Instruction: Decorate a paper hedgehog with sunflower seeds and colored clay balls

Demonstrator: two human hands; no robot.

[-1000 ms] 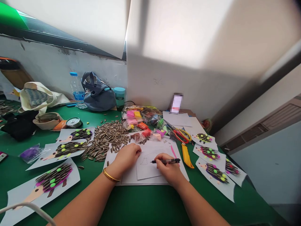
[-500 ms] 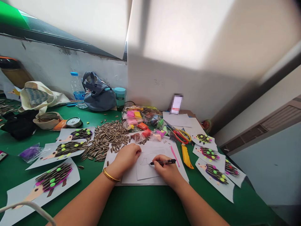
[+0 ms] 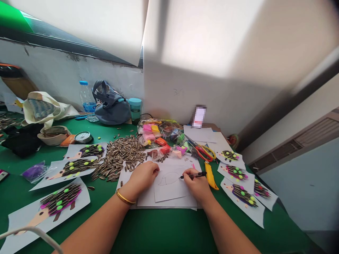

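My right hand (image 3: 196,183) pinches a black pen (image 3: 194,175), its tip on a small white sheet (image 3: 169,192). A thin outline on that sheet has a curved body and a pointed notch at its left end. My left hand (image 3: 144,176), wearing a gold bangle (image 3: 124,197) at the wrist, rests on the sheet's left side with its fingers curled in. Larger white paper (image 3: 145,201) lies beneath. A pink tool (image 3: 193,165) is partly hidden behind my right hand. Beside that hand lies a yellow-handled cutter (image 3: 211,176).
Sunflower seeds (image 3: 119,155) are heaped left of the paper. Bags of coloured clay (image 3: 161,141) and scissors (image 3: 205,152) lie behind it. Hedgehog pictures (image 3: 58,204) flank both sides of the green table (image 3: 159,229). A bottle (image 3: 86,102), blue bag (image 3: 112,109) and phone (image 3: 198,117) stand along the back.
My right hand has moved right and slightly up with the pen. The drawn line now runs farther right into a rounded shape. My left hand has stayed in place.
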